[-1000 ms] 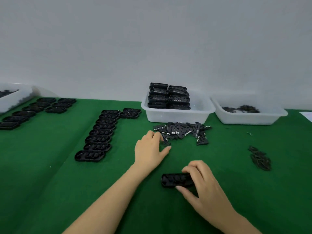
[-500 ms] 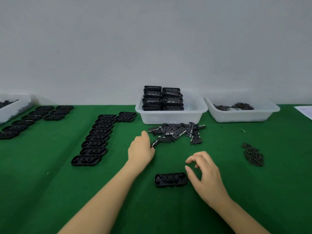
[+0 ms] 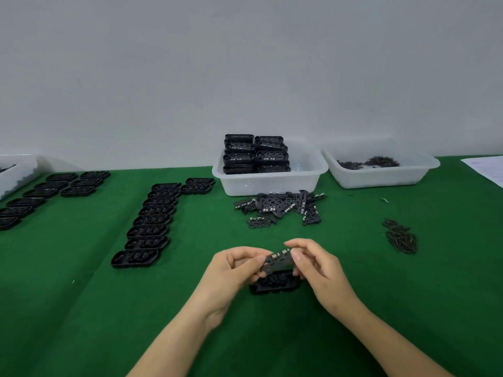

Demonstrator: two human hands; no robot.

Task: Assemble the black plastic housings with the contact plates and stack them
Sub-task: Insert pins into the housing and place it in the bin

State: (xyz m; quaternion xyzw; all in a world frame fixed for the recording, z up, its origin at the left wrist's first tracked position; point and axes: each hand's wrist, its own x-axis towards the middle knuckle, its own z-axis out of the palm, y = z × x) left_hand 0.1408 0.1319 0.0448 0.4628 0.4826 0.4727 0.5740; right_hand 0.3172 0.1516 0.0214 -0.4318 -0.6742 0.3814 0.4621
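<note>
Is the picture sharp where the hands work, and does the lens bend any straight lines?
Head view: the contact plate between left hand and right hand is slightly soft, its detail hard to read; the green table edge curves from wide-angle distortion; lighting is even, shadows faint.

A white bin (image 3: 381, 175) of small dark pieces sits far beyond the hands to their right, on the green surface (image 3: 81, 308). A loose heap of dark clips (image 3: 401, 236) lies right of them, nearer. A white paper (image 3: 487, 168) rests at the far right edge.
</note>
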